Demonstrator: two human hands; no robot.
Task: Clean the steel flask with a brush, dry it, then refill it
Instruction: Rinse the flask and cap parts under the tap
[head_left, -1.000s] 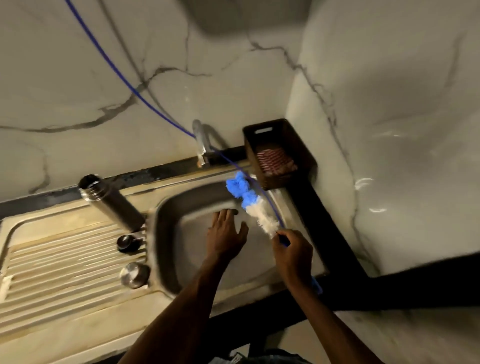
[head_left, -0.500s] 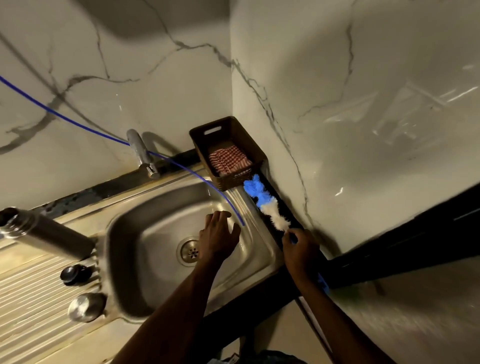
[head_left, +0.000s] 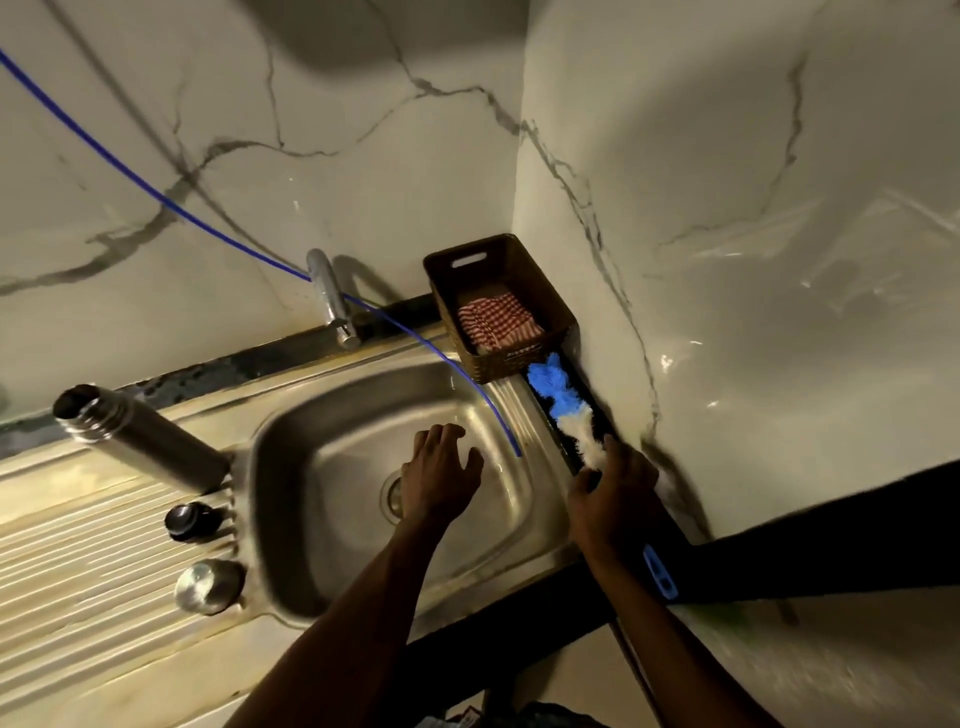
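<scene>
marble-veined walls meet in a corner behind a steel sink set in a pale surface. from the head view, the steel flask stands open on the ribbed draining board left of the basin, with a dark cap and a steel lid near it. the left hand hovers over the basin by the drain, fingers relaxed and slightly spread, holding nothing. the right hand grips the brush, fingers curled round its handle; the blue and white bristles lie on the dark ledge right of the sink, just beside a brown basket holding a red checked cloth. a thin blue hose passes the tap and ends over the basin.
</scene>
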